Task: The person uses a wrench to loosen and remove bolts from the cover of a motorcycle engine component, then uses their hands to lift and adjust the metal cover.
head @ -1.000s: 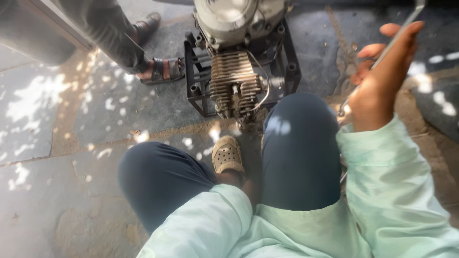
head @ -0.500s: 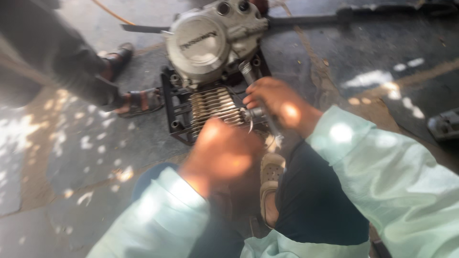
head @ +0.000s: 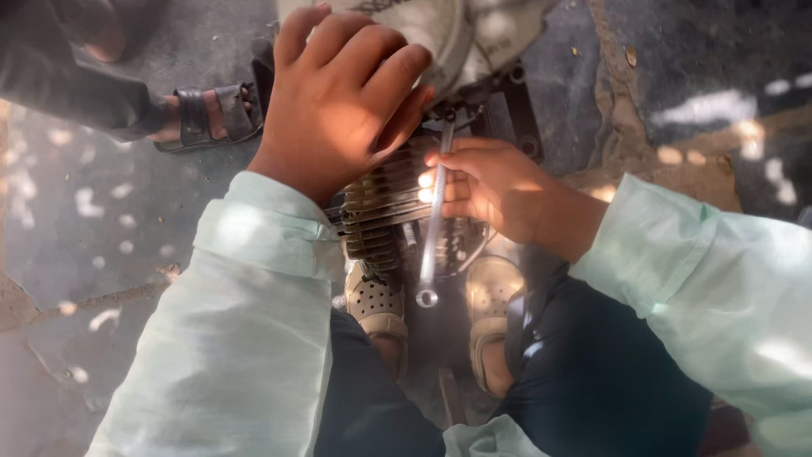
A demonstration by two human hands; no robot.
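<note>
Wrench on a small engine, both hands at work

Engine, grey metal with cooling fins, stands on the stone floor between the person's two sandalled feet and serves as the landmark. Left hand lies on top of its casing, fingers together and curled over the rounded cover, bracing it. Right hand, just right of the fins, has its fingers clamped around the middle of a slim steel wrench; the upper end reaches the engine's top joint, the ring end hangs free near the feet. Judged from its bulk, the engine is heavy, rigid and probably greasy. The wrench looks stiff, light and slippery, best gripped lower down for leverage. Another person's sandalled foot stands left of the engine.
</note>
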